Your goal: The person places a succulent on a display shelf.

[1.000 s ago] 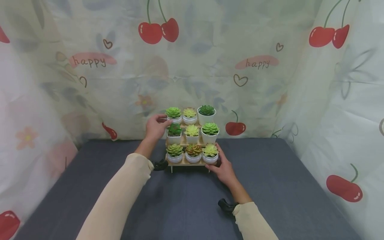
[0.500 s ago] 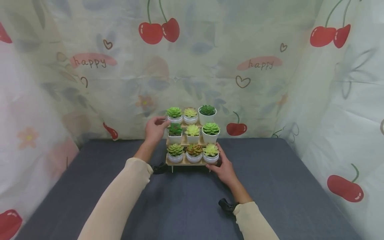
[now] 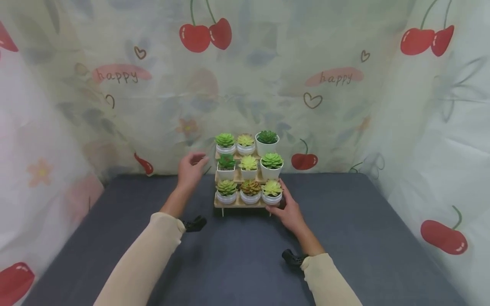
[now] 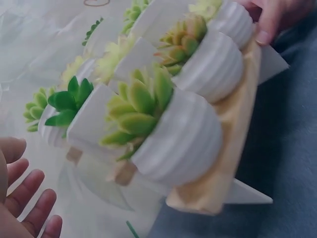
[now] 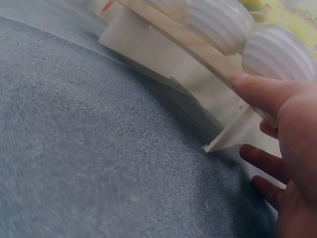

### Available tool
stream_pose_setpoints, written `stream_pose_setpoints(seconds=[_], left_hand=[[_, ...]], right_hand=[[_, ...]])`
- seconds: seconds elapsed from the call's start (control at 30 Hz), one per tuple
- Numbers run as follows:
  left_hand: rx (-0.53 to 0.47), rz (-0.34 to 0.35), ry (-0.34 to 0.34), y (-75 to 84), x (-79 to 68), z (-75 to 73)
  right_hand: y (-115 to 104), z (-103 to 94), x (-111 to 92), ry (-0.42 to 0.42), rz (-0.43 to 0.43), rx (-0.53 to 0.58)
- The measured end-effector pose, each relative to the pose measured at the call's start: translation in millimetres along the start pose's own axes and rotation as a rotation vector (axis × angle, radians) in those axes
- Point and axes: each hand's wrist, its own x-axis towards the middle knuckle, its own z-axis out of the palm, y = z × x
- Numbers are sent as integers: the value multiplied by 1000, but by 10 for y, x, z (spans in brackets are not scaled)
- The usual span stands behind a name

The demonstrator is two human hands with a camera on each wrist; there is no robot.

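A three-tier wooden plant stand [image 3: 245, 205] with white side supports stands toward the back of the table. Small potted succulents fill its steps in rows, among them a reddish-green succulent [image 3: 250, 187] at the front and a dark green succulent [image 3: 267, 137] at the top right. To the left of the stand, my left hand [image 3: 189, 173] is apart from it, its fingers [image 4: 30, 191] loosely spread and holding nothing. At the lower right corner, my right hand [image 3: 290, 214] grips the lowest step, the thumb [image 5: 262, 91] on its front edge beside a ribbed white pot [image 5: 275, 54].
Dark grey cloth covers the table [image 3: 237, 259]. A pale curtain [image 3: 245, 76] printed with cherries hangs close behind the stand and along both sides. Each wrist carries a black device, such as the left wrist mount [image 3: 196, 223].
My left hand has let go of the top left pot and drawn away to the left. The right hand keeps its place at the stand's lower right corner. The head view has tilted slightly.
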Motion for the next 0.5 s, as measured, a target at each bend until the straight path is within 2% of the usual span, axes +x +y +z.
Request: stream_pose_setpoints(seconds=[0.1,0.23,0.33,0.5], left_hand=[[29,0,-9,-61,-84,-32],[56,32,-46,-155,-193,-81],[84,70,-103,-223,-258,-127],[203,63,-189,-366,-400,-244]], right_hand=[[8,-57,-12,-21,-17,-18],[43,-168,-43,-64,-24,-34],[67,-277,-77,-92,-32,-62],[109,-514,-171,-135,-23,-182]])
